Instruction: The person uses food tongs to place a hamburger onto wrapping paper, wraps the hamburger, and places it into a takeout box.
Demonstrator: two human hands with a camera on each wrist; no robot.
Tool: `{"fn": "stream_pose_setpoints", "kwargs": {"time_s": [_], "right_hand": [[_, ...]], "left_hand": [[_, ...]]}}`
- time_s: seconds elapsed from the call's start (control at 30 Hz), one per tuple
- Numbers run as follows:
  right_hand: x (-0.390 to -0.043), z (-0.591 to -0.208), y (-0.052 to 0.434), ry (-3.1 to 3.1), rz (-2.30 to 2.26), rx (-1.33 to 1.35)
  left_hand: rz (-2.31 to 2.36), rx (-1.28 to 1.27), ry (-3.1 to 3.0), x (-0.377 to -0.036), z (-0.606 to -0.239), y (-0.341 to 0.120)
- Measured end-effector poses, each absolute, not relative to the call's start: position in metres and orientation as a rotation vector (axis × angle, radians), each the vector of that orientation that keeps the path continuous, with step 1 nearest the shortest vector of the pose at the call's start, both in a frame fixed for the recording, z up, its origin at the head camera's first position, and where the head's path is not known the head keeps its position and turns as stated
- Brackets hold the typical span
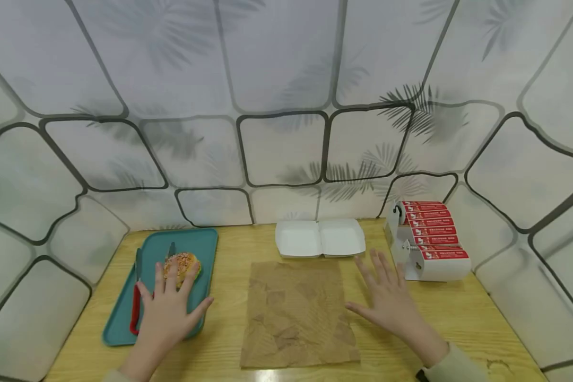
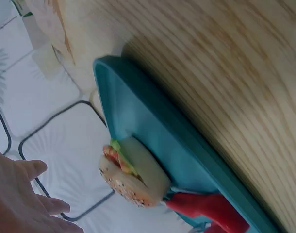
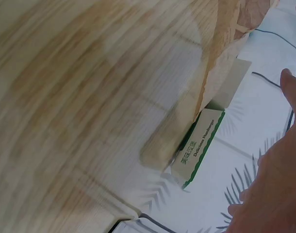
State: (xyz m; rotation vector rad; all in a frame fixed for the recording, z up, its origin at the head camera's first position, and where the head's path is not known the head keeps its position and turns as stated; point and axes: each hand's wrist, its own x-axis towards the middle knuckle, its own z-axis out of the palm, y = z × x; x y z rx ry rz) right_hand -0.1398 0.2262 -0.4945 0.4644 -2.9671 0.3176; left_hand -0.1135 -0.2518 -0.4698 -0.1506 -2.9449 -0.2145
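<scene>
Teal tray [image 1: 205,249] at left on wooden surface [image 1: 482,318], carrying burger [image 1: 181,264] and red-handled tongs [image 1: 136,305] along its left side. Left hand [image 1: 168,313] over tray, fingers [image 1: 159,286] spread and straight, tips at near edge of burger; contact not certain. Right hand [image 1: 390,300] flat beside right edge of brown wrapping paper [image 1: 296,313], fingers relaxed and spread, gripping nothing. Open white clamshell box [image 1: 320,237] just behind paper. Dispenser of red labels [image 1: 430,239] at right, near right hand.
</scene>
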Motion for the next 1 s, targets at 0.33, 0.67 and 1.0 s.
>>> {"fn": "stream_pose_setpoints", "kwargs": {"time_s": [0.33, 0.67, 1.0], "right_hand": [[-0.139, -0.498, 0.206, -2.841, 0.402, 0.599], [-0.136, -0.508, 0.192, -2.883, 0.318, 0.671], [-0.132, -0.514, 0.183, -2.851, 0.311, 0.776]], "left_hand": [[-0.295, -0.068, -2.86, -0.111, -0.469, -0.28], [-0.336, -0.011, -2.787, -0.112, -0.478, -0.308], [-0.414, 0.118, -2.733, -0.11, -0.482, -0.326]]}}
